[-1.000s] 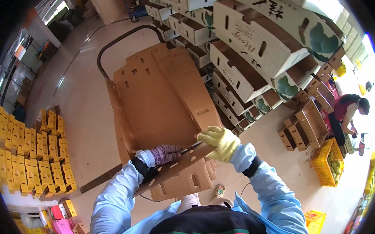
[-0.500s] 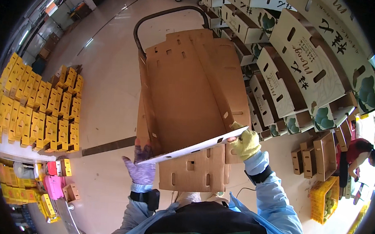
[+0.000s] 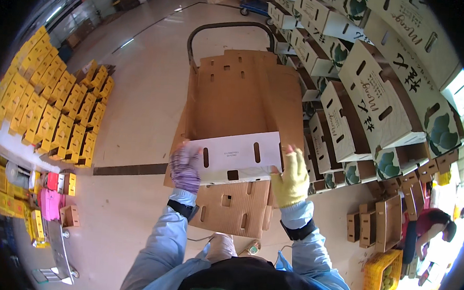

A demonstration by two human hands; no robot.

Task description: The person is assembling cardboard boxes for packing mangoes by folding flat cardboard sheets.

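A partly folded cardboard box (image 3: 234,105) lies in front of me, its brown inside facing up. The white end panel (image 3: 241,148) is raised at the near end, with slots cut in it. My left hand (image 3: 186,166), in a purple glove, grips the left end of this panel, its fingers partly hidden behind the edge. At the right end, my right hand (image 3: 291,179) in a yellow glove holds the corner, thumb on the near side and fingers along the outside. Flat brown cardboard sheets (image 3: 215,217) lie beneath the box.
A black cart handle (image 3: 233,24) arches beyond the cardboard. Stacked white boxes (image 3: 381,95) rise close on the right, yellow boxes (image 3: 61,104) on the left. At lower right are a yellow crate of fruit (image 3: 374,276) and another person (image 3: 429,229); a flat trolley (image 3: 61,246) stands lower left.
The near end panel has been folded inward, so its white face now shows. Both hands have moved up along its ends, and the right hand has shifted left. The view has shifted slightly.
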